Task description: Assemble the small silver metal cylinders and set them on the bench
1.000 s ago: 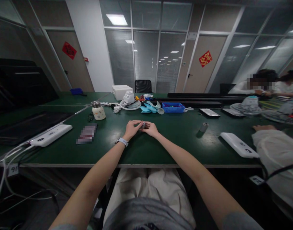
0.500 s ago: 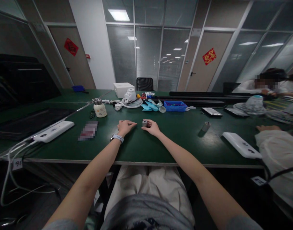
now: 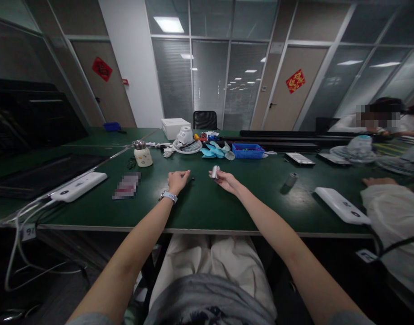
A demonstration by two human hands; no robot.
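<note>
My right hand (image 3: 228, 180) grips a small silver metal cylinder (image 3: 215, 172), tilted and held just above the green table. To its left, my left hand (image 3: 178, 182), with a watch at the wrist, has its fingertips pinched together; whether anything is between them I cannot make out. Beside those fingers is a tiny dark piece (image 3: 193, 178), too small to name. A similar grey metal cylinder (image 3: 291, 179) stands on the table farther right.
Behind my hands are light-blue fan blades (image 3: 215, 150), a white fan guard (image 3: 190, 147) and a blue basket (image 3: 248, 151). A cream bottle (image 3: 142, 155) stands to the left. White power banks (image 3: 80, 186) lie on both sides. Another person's sleeve (image 3: 389, 203) rests at right.
My right hand has moved right, away from my left, and has tilted the metal cylinder so its shiny side shows. The tiny dark piece now shows by my left fingers.
</note>
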